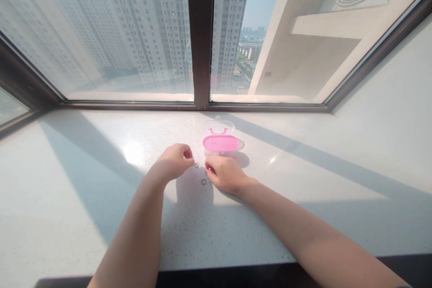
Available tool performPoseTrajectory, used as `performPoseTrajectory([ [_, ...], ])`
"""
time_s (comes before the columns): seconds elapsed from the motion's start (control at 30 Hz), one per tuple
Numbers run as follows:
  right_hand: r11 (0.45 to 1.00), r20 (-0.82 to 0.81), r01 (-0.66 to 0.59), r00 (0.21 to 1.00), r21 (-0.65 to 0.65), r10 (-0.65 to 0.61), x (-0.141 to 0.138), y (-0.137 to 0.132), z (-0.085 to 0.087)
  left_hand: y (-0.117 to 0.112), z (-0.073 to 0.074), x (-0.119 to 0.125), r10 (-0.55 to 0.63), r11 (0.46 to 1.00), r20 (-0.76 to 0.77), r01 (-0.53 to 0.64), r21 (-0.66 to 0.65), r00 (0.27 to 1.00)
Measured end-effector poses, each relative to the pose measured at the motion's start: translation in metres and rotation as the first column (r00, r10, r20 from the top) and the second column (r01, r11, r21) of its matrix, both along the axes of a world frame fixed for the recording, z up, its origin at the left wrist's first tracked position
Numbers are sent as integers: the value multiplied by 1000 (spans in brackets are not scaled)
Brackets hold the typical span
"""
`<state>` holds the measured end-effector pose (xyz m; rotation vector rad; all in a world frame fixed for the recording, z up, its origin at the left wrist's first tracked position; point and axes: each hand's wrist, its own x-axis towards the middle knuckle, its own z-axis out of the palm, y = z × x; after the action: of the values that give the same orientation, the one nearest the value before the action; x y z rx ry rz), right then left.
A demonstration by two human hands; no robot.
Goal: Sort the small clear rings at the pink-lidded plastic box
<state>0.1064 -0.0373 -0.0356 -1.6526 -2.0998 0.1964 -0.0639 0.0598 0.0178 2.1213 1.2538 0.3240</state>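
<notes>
My left hand (177, 159) is closed in a pinch over the white sill, with a small thin metal ring (196, 165) at its fingertips. To the right, my right hand (224, 172) has its fingers curled together; whatever may be between them is hidden. A second small ring (203, 182) lies on the sill, just left of and below the right fingertips. Right behind my right hand stands a small oval box with a pink inner lid (221, 143). Its clear outer cover (218, 126), with a pink handle, is on the far side of it.
The speckled white sill (101, 216) carries bands of sunlight and shadow. Along its far side run the windows with a dark frame (201, 54), and tall buildings show outside. A white wall (388, 81) bounds the right; a dark edge runs along the front.
</notes>
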Motion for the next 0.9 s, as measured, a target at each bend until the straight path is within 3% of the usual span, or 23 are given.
performPoseTrajectory([
  [0.1, 1000, -48, -12, 999, 11, 12, 2, -1, 3, -7, 5, -1, -209, 976, -2, 209, -67, 978],
  [0.23, 999, -108, -30, 994, 40, 34, 9, -5, 10, -22, 8, 4, -568, 802, 14, 557, -215, 823],
  [0.33, 997, -149, -4, 989, 79, 16, 14, -8, 21, -29, 2, 9, -648, 737, -1, 626, -255, 762],
  [0.43, 994, -225, 36, 974, 105, -11, 19, -12, 38, -29, -5, 12, -590, 779, 13, 573, -254, 807],
  [0.57, 996, -429, 80, 902, 46, -52, 25, -22, 54, -20, -6, 11, -427, 883, 0, 417, -218, 904],
  [0.63, 993, -615, 99, 779, -65, -119, 29, -26, 51, -17, -3, 11, -314, 934, 61, 319, -157, 948],
  [0.7, 978, -784, 102, 586, -183, -208, 33, -29, 42, -16, -1, 13, -193, 970, 201, 217, -108, 960],
  [0.8, 956, -901, 103, 319, -274, -293, 36, -30, 29, -21, 3, 21, -52, 987, 424, 112, -116, 904],
  [0.9, 953, -936, 76, 179, -293, -302, 38, -30, 23, -31, 5, 33, 30, 974, 554, 100, -203, 832],
])
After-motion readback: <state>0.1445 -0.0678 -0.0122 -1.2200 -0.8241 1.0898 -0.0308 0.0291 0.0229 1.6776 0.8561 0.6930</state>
